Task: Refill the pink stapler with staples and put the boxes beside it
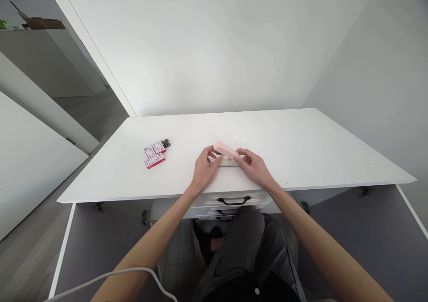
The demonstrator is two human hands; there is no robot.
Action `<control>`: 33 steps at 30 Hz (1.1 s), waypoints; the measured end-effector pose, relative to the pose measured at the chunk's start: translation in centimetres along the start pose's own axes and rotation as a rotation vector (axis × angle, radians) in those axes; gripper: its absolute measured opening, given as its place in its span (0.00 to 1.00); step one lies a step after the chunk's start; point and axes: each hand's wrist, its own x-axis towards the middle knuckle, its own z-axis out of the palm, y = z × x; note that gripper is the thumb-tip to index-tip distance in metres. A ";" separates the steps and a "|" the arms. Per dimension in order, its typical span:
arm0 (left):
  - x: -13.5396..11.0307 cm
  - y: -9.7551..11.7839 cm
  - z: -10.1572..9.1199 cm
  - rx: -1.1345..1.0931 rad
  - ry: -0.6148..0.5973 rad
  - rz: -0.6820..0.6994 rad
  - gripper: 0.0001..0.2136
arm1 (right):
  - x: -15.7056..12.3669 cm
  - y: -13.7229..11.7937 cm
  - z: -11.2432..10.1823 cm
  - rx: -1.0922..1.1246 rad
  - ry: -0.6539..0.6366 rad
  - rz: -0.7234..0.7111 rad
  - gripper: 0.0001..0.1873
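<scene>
Left hand [204, 167] and right hand [253, 165] clamp one pink plastic stapler [226, 152] near the white table's [301, 146] front edge; three red-and-white boxes [154, 155], one black clip [166, 143] lie left

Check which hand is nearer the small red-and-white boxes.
Left. The left hand holds the pink stapler at the end facing the boxes, apart from them; the right hand holds its other end, farther off.

White table [301, 150] across the middle, pink stapler [226, 151] at front centre, small red boxes [154, 155] and black clip [166, 143] further left
</scene>
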 end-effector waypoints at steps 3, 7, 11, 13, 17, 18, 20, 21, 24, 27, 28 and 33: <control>-0.2 0.1 -0.1 0.035 0.069 0.135 0.26 | 0.0 0.1 0.0 0.004 0.015 0.000 0.26; -0.6 0.5 -0.2 0.189 0.081 0.331 0.28 | -0.1 0.0 0.0 0.003 0.022 0.006 0.26; -0.7 0.9 -0.1 0.303 0.021 0.439 0.29 | -0.1 0.1 0.1 0.014 0.036 0.003 0.26; -0.7 0.9 0.0 0.326 0.021 0.439 0.29 | -0.1 0.0 0.1 0.016 0.040 0.007 0.26; -0.7 0.8 0.1 0.316 0.061 0.433 0.28 | -0.2 -0.1 0.0 0.014 0.042 0.012 0.25; -0.7 0.8 0.1 0.315 0.078 0.423 0.27 | -0.2 -0.1 0.0 0.010 0.047 0.013 0.25; -0.8 0.7 0.1 0.321 0.114 0.384 0.25 | -0.2 -0.2 0.0 -0.001 0.058 0.017 0.25; -0.8 0.7 0.1 0.327 0.128 0.363 0.24 | -0.2 -0.2 0.0 -0.005 0.061 0.020 0.25; -0.8 0.6 0.2 0.348 0.146 0.328 0.24 | -0.2 -0.2 0.1 -0.009 0.062 0.029 0.24; -0.8 0.6 0.2 0.364 0.141 0.320 0.25 | -0.3 -0.2 0.1 -0.007 0.053 0.028 0.24; -0.8 0.6 0.2 0.368 0.137 0.316 0.25 | -0.3 -0.1 0.1 -0.004 0.046 0.025 0.24; -1.0 0.6 0.0 0.342 0.099 0.336 0.25 | -0.4 -0.1 0.2 -0.002 0.024 0.004 0.24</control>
